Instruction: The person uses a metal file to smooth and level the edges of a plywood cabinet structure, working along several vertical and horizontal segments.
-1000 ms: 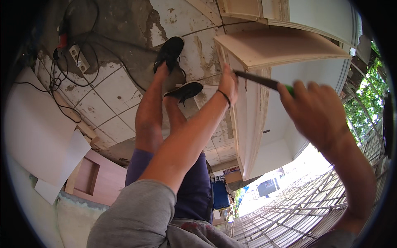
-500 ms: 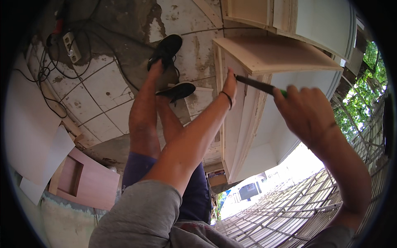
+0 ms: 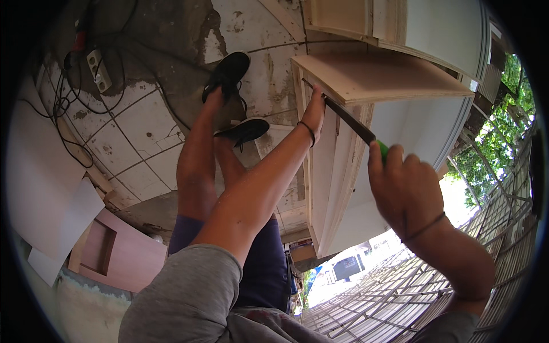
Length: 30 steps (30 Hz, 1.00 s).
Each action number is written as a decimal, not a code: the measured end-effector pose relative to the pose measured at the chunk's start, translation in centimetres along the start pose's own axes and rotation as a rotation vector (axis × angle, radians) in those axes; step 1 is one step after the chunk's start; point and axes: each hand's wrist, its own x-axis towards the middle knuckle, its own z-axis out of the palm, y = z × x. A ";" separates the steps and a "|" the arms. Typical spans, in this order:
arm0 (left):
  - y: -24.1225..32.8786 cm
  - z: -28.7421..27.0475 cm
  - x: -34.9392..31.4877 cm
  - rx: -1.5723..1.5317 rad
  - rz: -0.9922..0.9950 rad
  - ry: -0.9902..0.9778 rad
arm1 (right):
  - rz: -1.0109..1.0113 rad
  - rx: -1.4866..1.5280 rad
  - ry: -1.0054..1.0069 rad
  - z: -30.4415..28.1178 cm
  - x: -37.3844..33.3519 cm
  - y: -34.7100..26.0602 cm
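My right hand (image 3: 409,186) is closed around the green handle (image 3: 383,151) of a long, dark, narrow file (image 3: 349,118). From the handle, the blade slants up and left to the plywood cabinet (image 3: 326,171). At its far end my left hand (image 3: 316,111), with a dark band on the wrist, is closed about the blade beside the cabinet's panel edge. A bit of the tip pokes out past the left fingers, which are partly hidden. The cabinet's bare wooden board (image 3: 389,77) rises right beside the file.
Another pale cabinet (image 3: 434,34) stands beyond. On the cracked tile floor (image 3: 140,126) are a power strip (image 3: 99,71) and tangled black cables (image 3: 63,106). Pinkish board (image 3: 134,254) and white sheets (image 3: 51,188) lie at left. Slatted fencing (image 3: 394,297) borders the right.
My right hand has moved down and slightly left, tilting the file more steeply. Its tip now shows past my left hand, which has shifted slightly left.
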 end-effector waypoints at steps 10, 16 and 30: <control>2.2 0.3 0.1 0.054 0.016 -0.022 | 0.097 0.151 -0.027 1.5 -0.2 -0.9; 1.4 1.4 -1.4 0.028 -0.071 0.005 | 0.213 0.457 -0.190 3.6 -3.3 -2.8; 5.9 4.6 0.0 0.624 -0.337 0.426 | 0.521 1.246 0.134 12.9 -4.6 -5.5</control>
